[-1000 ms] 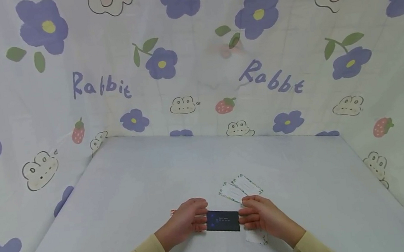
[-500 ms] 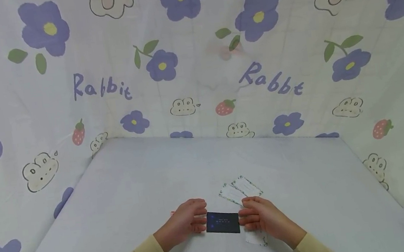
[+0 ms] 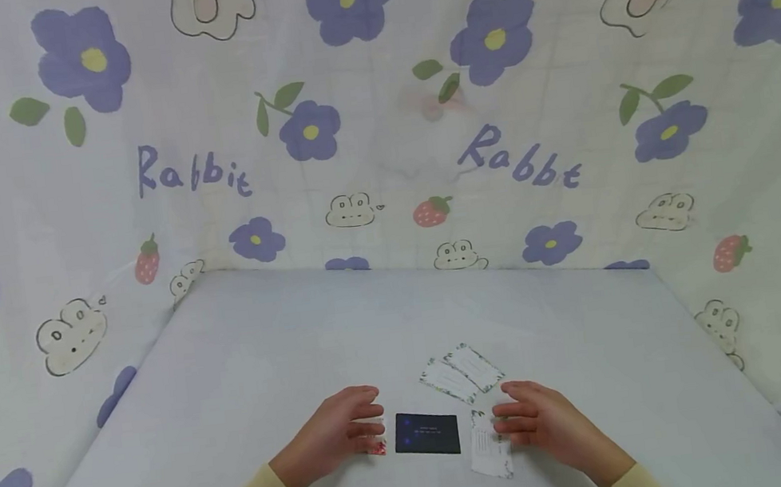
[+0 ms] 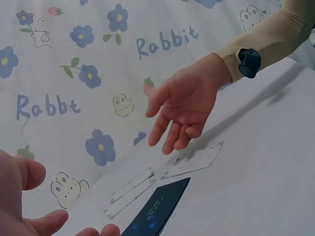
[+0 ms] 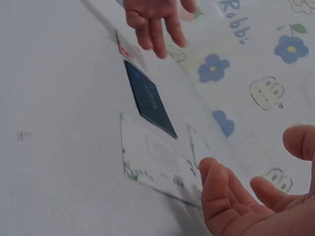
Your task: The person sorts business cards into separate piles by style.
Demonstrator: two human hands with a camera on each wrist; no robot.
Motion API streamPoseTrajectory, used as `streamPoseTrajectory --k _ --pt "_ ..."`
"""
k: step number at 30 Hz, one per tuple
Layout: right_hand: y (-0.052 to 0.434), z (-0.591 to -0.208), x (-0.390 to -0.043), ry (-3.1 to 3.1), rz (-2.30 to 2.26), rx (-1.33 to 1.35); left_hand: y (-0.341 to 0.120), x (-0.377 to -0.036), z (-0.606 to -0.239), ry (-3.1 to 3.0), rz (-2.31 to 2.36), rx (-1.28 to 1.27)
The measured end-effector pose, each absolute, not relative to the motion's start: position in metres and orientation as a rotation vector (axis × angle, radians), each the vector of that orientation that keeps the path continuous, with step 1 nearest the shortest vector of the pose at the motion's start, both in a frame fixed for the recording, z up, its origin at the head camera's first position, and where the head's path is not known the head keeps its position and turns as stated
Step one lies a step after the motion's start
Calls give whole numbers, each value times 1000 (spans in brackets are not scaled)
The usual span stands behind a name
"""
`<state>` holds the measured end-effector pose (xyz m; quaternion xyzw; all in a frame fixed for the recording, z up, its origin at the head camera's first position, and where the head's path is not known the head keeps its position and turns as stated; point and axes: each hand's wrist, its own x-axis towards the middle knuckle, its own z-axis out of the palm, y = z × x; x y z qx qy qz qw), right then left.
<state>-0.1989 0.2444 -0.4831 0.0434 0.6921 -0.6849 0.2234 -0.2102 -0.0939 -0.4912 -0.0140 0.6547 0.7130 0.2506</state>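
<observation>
While the dark card (image 3: 426,434) lies between them, the left hand (image 3: 333,433) hovers relaxed, empty; the right hand (image 3: 554,427) does likewise.

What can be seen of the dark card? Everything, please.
The dark card is a smooth-looking, near-black rectangle, perhaps coated paper, with blue spots at its left end and pale print mid-face, too small to read. It appears to lie flat on the white table, long sides running left to right, between the left hand and the right hand; neither touches it. A red-marked card lies left of it, a leaf-bordered card right of it.
</observation>
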Motion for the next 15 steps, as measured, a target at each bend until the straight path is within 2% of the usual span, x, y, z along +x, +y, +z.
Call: streamPoseTrajectory --k 15 --pt "290 -487 -181 1896 -1954 240 -88 -210 -492 1808 1926 -36"
